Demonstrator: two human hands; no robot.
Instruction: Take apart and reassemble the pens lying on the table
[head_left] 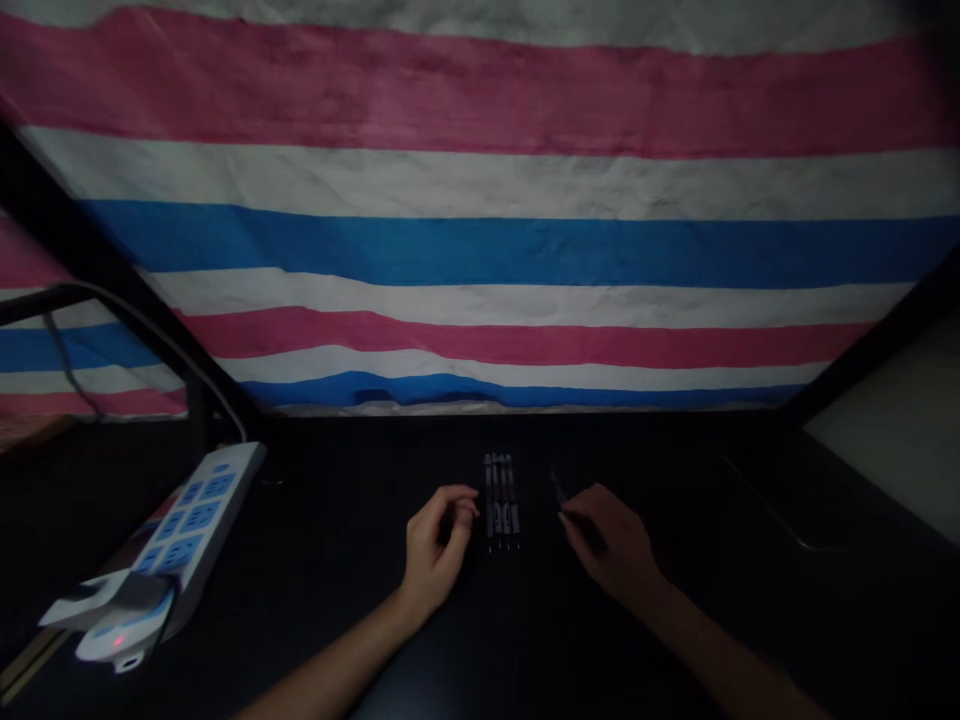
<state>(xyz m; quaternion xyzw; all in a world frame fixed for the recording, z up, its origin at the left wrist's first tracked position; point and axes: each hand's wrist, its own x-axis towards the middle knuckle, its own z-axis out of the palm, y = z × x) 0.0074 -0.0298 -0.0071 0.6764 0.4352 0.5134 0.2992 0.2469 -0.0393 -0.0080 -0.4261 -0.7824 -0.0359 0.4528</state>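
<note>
Several slim pens (502,500) lie side by side in a row on the dark table, lengthwise away from me, with pale clear-looking barrels. Just left of this row rests my left hand (439,540), its fingers loosely curled, a small gap between thumb and forefinger, nothing in its grasp. To the right of the row, my right hand (611,535) pinches one more pen (557,487) between thumb and fingers. That pen points away from me, and its lower part is hidden by the fingers. The dim light blurs the finer details.
A white power strip (225,480) with blue sockets and a plugged-in adapter (112,600) lies at the left, its cable running up behind. A striped red, white and blue sheet (525,250) hangs beyond the table's far edge, between dark frame bars (142,280).
</note>
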